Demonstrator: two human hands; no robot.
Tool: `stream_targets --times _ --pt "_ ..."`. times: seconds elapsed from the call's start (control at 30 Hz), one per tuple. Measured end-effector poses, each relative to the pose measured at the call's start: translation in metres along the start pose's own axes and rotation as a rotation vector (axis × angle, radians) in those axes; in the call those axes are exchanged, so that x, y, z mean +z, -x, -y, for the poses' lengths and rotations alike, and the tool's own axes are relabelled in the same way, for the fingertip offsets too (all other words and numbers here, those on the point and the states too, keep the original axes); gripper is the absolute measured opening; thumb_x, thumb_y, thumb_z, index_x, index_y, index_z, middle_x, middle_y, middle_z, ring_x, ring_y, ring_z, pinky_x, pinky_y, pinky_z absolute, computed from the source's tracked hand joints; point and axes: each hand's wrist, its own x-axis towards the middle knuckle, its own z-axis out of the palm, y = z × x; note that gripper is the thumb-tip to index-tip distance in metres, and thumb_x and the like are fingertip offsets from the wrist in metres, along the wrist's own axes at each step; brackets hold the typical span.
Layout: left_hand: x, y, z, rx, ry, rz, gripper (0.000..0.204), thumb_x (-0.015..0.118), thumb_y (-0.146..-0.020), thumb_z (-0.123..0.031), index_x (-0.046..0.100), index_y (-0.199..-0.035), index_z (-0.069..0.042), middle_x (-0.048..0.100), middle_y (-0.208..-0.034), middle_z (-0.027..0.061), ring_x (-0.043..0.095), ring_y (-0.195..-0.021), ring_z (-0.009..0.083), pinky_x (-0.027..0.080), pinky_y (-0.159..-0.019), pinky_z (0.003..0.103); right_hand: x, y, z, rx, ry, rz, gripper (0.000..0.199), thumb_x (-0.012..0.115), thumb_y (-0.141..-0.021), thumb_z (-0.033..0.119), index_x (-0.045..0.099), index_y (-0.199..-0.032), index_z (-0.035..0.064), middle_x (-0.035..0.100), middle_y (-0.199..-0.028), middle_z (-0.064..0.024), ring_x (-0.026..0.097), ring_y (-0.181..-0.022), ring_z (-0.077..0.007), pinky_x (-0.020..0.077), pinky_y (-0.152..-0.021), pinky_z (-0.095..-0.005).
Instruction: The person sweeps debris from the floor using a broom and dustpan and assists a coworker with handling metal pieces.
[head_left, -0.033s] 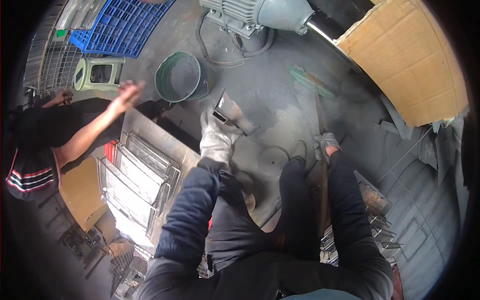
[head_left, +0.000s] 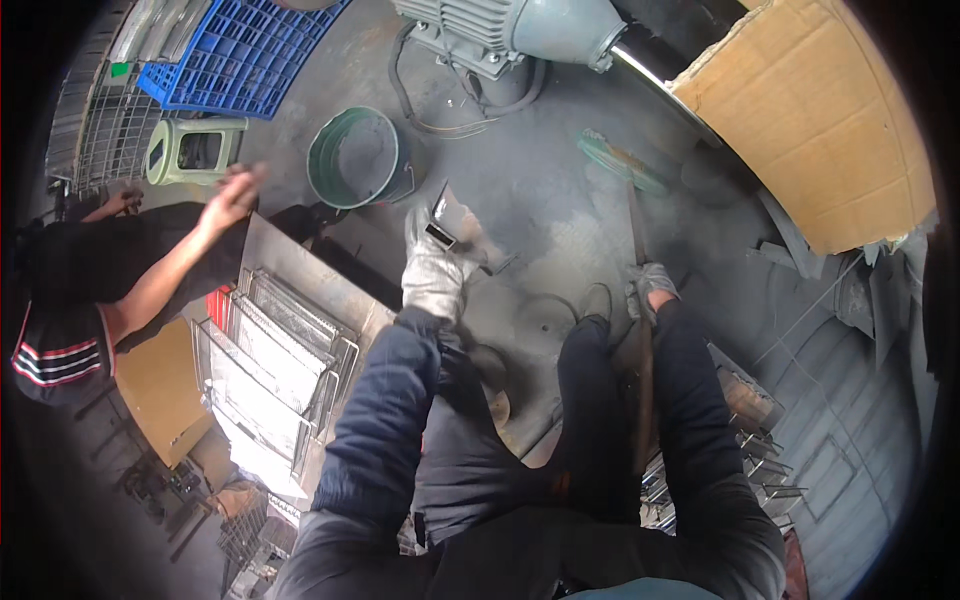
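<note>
My left hand, in a grey-white work glove, is closed on a metal dustpan with a square hollow end. The pan sits low over the dusty floor; the glove hides part of it. My right hand, gloved too, wraps round the long wooden handle of a broom. That handle runs from beside my right leg up to a flat green broom head on the floor. Grey dust lies between the dustpan and the broom head.
A green bucket stands beyond my left hand. Left are wire racks on a metal surface and a co-worker's bare hand. A motor stands ahead; cardboard hangs at the right. A green stool and blue crate are far left.
The co-worker's raised hand has shifted a little left and down. My hands keep their holds on the dustpan and the broom, almost unmoved.
</note>
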Motion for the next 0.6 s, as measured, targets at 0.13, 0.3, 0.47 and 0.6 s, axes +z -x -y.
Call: stream_targets --times 0.13,0.3,0.47,0.6 --pt "0.045 -0.026 0.063 -0.411 0.66 0.279 0.082 0.088 -0.073 -0.036 0.053 -0.138 0.0 0.065 -0.122 0.019 0.068 -0.105 0.0359 0.053 -0.096 0.04 0.018 -0.041 0.042 -0.445 0.707 -0.186 0.022 0.064 -0.091 0.021 0.069 -0.092 0.0001 0.07 -0.084 -0.0235 0.069 -0.074 -0.0407 0.0547 -0.067 -0.053" --pt "0.047 -0.034 0.03 -0.267 0.294 0.339 0.05 0.084 -0.076 -0.047 0.067 -0.097 -0.006 0.073 -0.095 0.0126 0.07 -0.094 0.0306 0.054 -0.084 0.041 -0.01 -0.074 0.112 0.262 1.15 0.229 0.037 0.058 -0.094 0.02 0.069 -0.128 0.0069 0.065 -0.132 -0.0206 0.064 -0.122 -0.0375 0.0535 -0.099 -0.0456" --pt "0.062 -0.016 0.046 -0.375 0.508 0.353 0.029 0.08 -0.085 -0.024 0.066 -0.106 -0.008 0.072 -0.102 0.0076 0.071 -0.092 0.0251 0.057 -0.086 0.034 -0.021 -0.085 0.225 0.297 0.931 -0.186 0.036 0.057 -0.096 0.019 0.069 -0.129 0.0094 0.066 -0.135 -0.0155 0.064 -0.123 -0.0349 0.0549 -0.098 -0.0454" --pt "0.062 -0.014 0.061 -0.164 0.518 0.389 0.025 0.077 -0.079 -0.016 0.063 -0.098 -0.007 0.07 -0.091 0.008 0.068 -0.085 0.0236 0.055 -0.08 0.035 0.043 -0.089 0.251 0.321 1.138 -0.161 0.033 0.051 -0.103 0.021 0.072 -0.127 0.0134 0.068 -0.136 -0.0077 0.067 -0.123 -0.0318 0.0569 -0.092 -0.0498"
